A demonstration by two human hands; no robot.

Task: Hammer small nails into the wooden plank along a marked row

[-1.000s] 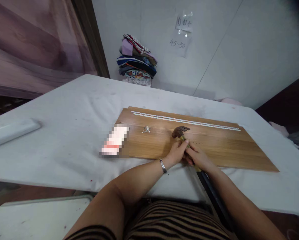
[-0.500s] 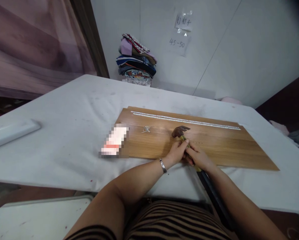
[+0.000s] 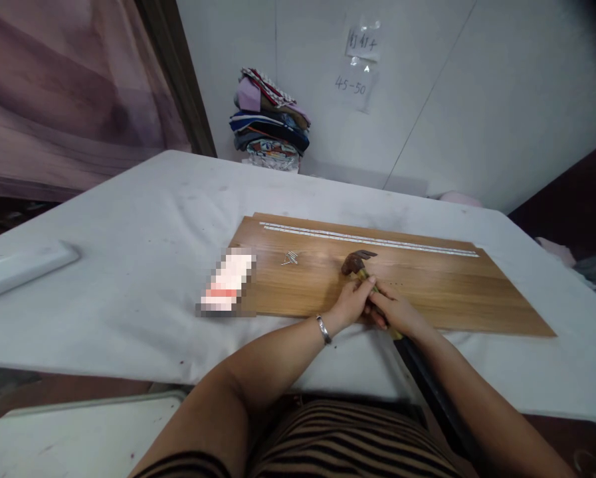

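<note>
Both hands are wrapped round the upper handle of a claw hammer [image 3: 356, 261], just below its rusty head. My left hand [image 3: 350, 302], with a silver bracelet at the wrist, grips from the left. From the right, my right hand [image 3: 396, 311] closes on the same yellowish part of the handle. The dark lower handle runs back under my right forearm. The head is over the wooden board [image 3: 467, 299], its claw pointing right; whether it touches the wood I cannot tell. Several loose nails [image 3: 290, 257] lie in a small pile on the board, left of the hammer.
Two white measuring strips [image 3: 367, 239] run along the board's far side. A pixelated phone-like object [image 3: 228, 282] lies at its left edge. White cloth covers the table [image 3: 138, 265]. Folded clothes [image 3: 270, 126] are stacked by the wall. A white object [image 3: 26, 262] lies at far left.
The view has shifted very slightly. Both hands keep their hold on the hammer, and the nails and board stay in place.
</note>
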